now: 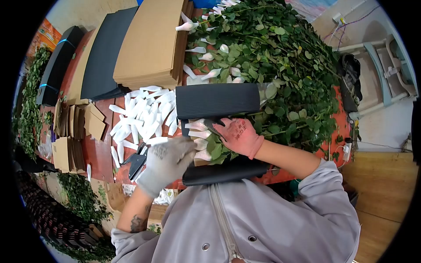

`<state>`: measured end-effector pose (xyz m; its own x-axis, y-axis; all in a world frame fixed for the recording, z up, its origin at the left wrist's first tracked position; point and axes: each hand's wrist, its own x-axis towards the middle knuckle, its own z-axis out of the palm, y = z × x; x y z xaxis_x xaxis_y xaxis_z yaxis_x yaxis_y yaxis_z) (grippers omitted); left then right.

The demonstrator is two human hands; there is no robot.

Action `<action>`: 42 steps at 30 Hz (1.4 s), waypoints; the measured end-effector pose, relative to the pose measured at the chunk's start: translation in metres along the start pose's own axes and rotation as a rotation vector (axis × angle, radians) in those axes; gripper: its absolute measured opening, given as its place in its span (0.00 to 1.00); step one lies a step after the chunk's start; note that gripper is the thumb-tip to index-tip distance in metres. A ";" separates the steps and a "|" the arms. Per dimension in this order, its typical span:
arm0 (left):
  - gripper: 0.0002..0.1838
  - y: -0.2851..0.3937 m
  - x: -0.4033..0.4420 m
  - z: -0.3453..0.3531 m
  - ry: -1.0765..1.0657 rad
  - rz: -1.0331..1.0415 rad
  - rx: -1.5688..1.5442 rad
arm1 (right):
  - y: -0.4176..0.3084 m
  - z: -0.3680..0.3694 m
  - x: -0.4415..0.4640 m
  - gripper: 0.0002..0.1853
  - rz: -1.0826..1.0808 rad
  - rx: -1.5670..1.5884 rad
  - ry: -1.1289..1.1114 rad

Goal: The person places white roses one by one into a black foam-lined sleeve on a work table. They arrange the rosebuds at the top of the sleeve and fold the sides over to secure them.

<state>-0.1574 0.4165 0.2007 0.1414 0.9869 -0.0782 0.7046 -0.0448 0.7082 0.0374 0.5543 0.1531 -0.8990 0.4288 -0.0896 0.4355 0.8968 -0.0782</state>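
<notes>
Wearing a pale grey-white glove, my left hand is beside the net-covered rose heads, its fingers curled together. What they hold, if anything, is hidden. My right hand, in a pink-red glove with dark fingertips, is closed over leafy stems just behind the heads. Several roses in white netting lie in a column between my hands, heads to the left. A black corrugated sheet lies beyond them, and another black sheet is against my jacket. A black-handled tool, its kind unclear, lies left of my left hand.
White net sleeves are heaped on the red table. Cardboard sheets and black sheets are stacked behind. Many leafy rose stems cover the right side. Small cardboard pieces stand at the left; a chair is far right.
</notes>
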 end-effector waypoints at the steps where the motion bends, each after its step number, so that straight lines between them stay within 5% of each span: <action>1: 0.13 0.006 0.006 0.002 0.180 -0.014 0.070 | 0.000 0.002 -0.003 0.21 -0.034 -0.015 -0.004; 2: 0.12 0.008 0.014 0.010 0.211 -0.018 0.094 | 0.004 0.009 -0.004 0.21 -0.111 -0.027 0.194; 6: 0.13 -0.006 0.028 0.039 0.311 0.109 0.333 | 0.014 0.041 -0.007 0.15 -0.124 -0.062 0.373; 7: 0.14 -0.008 0.027 0.043 0.276 0.063 0.287 | 0.010 0.020 -0.006 0.11 -0.118 -0.053 0.288; 8: 0.15 -0.008 0.026 0.042 0.177 -0.008 0.262 | 0.007 -0.006 -0.005 0.10 -0.034 0.051 -0.021; 13: 0.20 0.002 0.026 0.039 0.071 -0.152 0.268 | 0.008 0.010 -0.010 0.14 -0.068 -0.048 0.128; 15: 0.21 -0.006 0.024 0.036 0.109 -0.018 0.243 | 0.004 -0.021 -0.026 0.14 -0.144 0.009 0.179; 17: 0.20 -0.006 0.022 0.034 0.121 -0.042 0.257 | 0.015 -0.069 -0.049 0.11 -0.090 -0.016 -0.172; 19: 0.14 0.003 0.020 0.031 0.262 0.086 0.414 | 0.057 -0.049 -0.075 0.16 -0.111 0.032 -0.155; 20: 0.14 0.006 0.018 0.030 0.266 0.167 0.392 | 0.068 -0.055 -0.090 0.19 -0.069 -0.169 0.057; 21: 0.13 0.007 0.019 0.028 0.273 0.259 0.368 | 0.079 -0.065 -0.094 0.21 0.047 -0.218 -0.261; 22: 0.15 0.006 0.018 0.028 0.141 0.239 0.310 | 0.080 -0.082 -0.091 0.21 0.089 -0.189 -0.349; 23: 0.15 0.004 0.019 0.032 0.140 0.235 0.311 | 0.092 -0.060 -0.108 0.21 0.045 -0.261 -0.182; 26: 0.22 0.009 0.026 0.036 0.021 0.073 0.350 | 0.098 -0.045 -0.114 0.20 0.049 -0.274 -0.208; 29: 0.24 0.000 0.027 0.038 0.044 0.194 0.348 | 0.100 -0.034 -0.118 0.19 0.038 -0.340 -0.005; 31: 0.23 -0.002 0.025 0.038 0.066 0.165 0.302 | 0.096 -0.044 -0.116 0.14 0.047 -0.271 0.010; 33: 0.21 -0.005 0.023 0.036 0.092 0.133 0.252 | 0.090 -0.065 -0.108 0.11 0.105 -0.197 -0.205; 35: 0.18 -0.008 0.023 0.036 0.080 0.131 0.181 | 0.089 -0.069 -0.112 0.08 0.105 -0.226 -0.003; 37: 0.17 -0.015 0.024 0.040 0.100 0.151 0.145 | 0.083 -0.075 -0.111 0.07 0.183 -0.314 -0.097; 42: 0.16 -0.014 0.025 0.042 0.145 0.153 0.143 | 0.079 -0.093 -0.111 0.08 0.132 -0.245 0.131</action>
<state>-0.1340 0.4356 0.1595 0.1600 0.9784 0.1311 0.7754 -0.2068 0.5967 0.1676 0.5875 0.2497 -0.8405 0.5398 0.0470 0.5393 0.8250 0.1687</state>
